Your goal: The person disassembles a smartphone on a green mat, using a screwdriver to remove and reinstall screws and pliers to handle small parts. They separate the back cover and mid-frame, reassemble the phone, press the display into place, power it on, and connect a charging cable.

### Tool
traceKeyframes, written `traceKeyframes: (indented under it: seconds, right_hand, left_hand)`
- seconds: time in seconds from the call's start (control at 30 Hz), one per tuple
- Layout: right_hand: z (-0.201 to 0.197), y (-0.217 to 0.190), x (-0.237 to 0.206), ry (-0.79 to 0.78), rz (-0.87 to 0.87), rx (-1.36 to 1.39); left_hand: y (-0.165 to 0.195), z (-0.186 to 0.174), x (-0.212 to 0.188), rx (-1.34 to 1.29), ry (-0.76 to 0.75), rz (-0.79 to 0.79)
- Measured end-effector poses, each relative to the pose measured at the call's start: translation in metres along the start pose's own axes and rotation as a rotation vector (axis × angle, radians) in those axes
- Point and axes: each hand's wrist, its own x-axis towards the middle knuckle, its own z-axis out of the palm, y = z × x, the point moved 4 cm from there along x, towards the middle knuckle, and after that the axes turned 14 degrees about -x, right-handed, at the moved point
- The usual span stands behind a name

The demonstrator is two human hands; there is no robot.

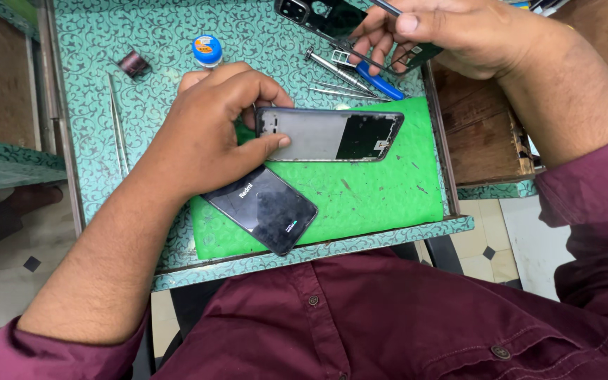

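The left hand point(212, 130) is pinching the opened phone frame point(328, 134) at its left end, thumb on the near edge and fingers curled over the far edge, so the grip is closed on the frame. The frame is lying across the back part of the green mat point(360, 190), its long side running left to right. It looks thin, light and stiff, but probably fragile: the dark open area at its right half is showing inner parts, so the metal rim is the safer place to hold, as the hand is doing now.

The right hand point(452, 35) is closed around a thin tool point(386, 7) above the table's far edge; I cannot tell exactly what kind of tool it is, because only its tip is showing. A second black phone point(262, 209) is resting face up just beside the left wrist, near the mat's front corner, and its glass may be slippery.

Screwdrivers point(346, 76) and tweezers point(117, 127) are lying on the patterned table point(156, 35). Open room is remaining on the mat's right half.
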Motion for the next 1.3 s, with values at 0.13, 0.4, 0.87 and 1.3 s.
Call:
traceKeyframes:
  seconds: [0.13, 0.4, 0.87, 1.3]
  right_hand:
    - [0.000, 0.002, -0.002, 0.031, 0.003, 0.035]
    - [-0.001, 0.006, -0.002, 0.024, 0.045, -0.018]
    - [-0.002, 0.024, -0.001, 0.030, 0.033, -0.040]
    - [-0.001, 0.021, -0.003, -0.037, 0.096, -0.174]
  left_hand:
    - [0.004, 0.000, 0.001, -0.103, -0.071, 0.091]
    - [-0.011, 0.009, 0.003, -0.183, -0.018, -0.093]
    - [-0.032, 0.011, -0.007, -0.230, -0.039, -0.096]
    - [-0.034, 0.012, -0.010, -0.255, -0.034, -0.088]
